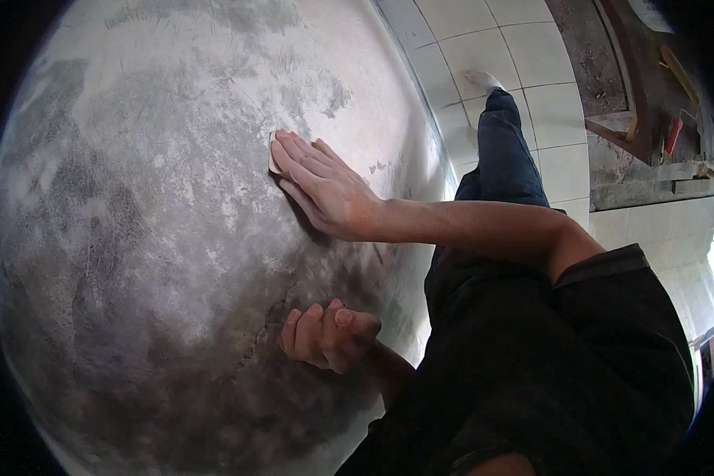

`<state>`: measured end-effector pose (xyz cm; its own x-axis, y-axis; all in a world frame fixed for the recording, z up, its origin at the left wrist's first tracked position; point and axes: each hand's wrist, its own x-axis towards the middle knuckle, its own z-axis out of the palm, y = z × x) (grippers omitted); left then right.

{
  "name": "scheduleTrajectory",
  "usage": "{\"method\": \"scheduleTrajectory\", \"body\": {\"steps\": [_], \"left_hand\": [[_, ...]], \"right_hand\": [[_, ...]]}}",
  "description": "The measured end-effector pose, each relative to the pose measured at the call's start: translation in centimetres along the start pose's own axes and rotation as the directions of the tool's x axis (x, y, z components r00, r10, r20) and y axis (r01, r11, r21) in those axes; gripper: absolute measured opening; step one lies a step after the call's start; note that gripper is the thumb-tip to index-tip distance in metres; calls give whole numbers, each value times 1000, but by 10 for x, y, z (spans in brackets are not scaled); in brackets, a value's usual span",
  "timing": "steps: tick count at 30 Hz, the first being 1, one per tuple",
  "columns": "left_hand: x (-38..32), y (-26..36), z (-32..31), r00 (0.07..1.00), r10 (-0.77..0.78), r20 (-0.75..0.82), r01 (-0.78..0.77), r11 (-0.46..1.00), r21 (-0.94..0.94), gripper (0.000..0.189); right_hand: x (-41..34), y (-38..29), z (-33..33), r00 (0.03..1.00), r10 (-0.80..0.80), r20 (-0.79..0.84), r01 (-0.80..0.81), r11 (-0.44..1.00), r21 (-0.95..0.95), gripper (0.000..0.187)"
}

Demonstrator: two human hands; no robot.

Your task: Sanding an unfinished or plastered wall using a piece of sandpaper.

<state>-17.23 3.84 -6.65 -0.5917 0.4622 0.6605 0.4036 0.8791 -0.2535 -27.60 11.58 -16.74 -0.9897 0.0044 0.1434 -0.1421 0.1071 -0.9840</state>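
My right hand [327, 184] lies nearly flat against a mottled grey, plaster-like wall surface [154, 196], fingers extended. Under its fingertips it holds a thin pale pad or folded sheet [272, 156]; most of this is covered by the fingers, so its material cannot be told. My left hand [330, 336] is below it in the picture, beside a darker, shaded part of the same surface. Its fingers are curled in, and no object shows in it. Near that hand the surface has a rough, cracked patch [253, 345].
Pale floor tiles [547, 113] extend along the foot of the wall, with my jeans-clad leg [506, 149] above them. At the upper right are a dark wooden frame [636, 131], a red-handled tool [672, 134] and a raised ledge [654, 172].
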Motion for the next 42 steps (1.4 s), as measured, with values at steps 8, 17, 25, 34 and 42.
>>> {"method": "scheduleTrajectory", "body": {"steps": [8, 17, 25, 34, 42], "left_hand": [[0, 0, -1, 1000, 1, 26, -1, 1000, -1, 21], [4, 2, -4, 998, -20, 61, 20, 1000, 9, 21], [7, 4, -2, 998, -2, 56, 0, 999, 40, 22], [6, 4, 0, 999, 18, 33, -18, 1000, 12, 21], [7, 2, 2, 999, 17, 28, -17, 1000, 4, 20]], "right_hand": [[-36, 2, -8, 987, -28, 160, 35, 999, -39, 52], [-48, -2, -8, 968, -87, 237, 90, 996, -3, 50], [-16, -4, 7, 998, -24, 59, 24, 1000, -5, 53], [1, 18, 7, 982, 188, -13, -189, 979, -79, 52], [-26, 34, 0, 984, 56, 170, -36, 992, -119, 52]]}}
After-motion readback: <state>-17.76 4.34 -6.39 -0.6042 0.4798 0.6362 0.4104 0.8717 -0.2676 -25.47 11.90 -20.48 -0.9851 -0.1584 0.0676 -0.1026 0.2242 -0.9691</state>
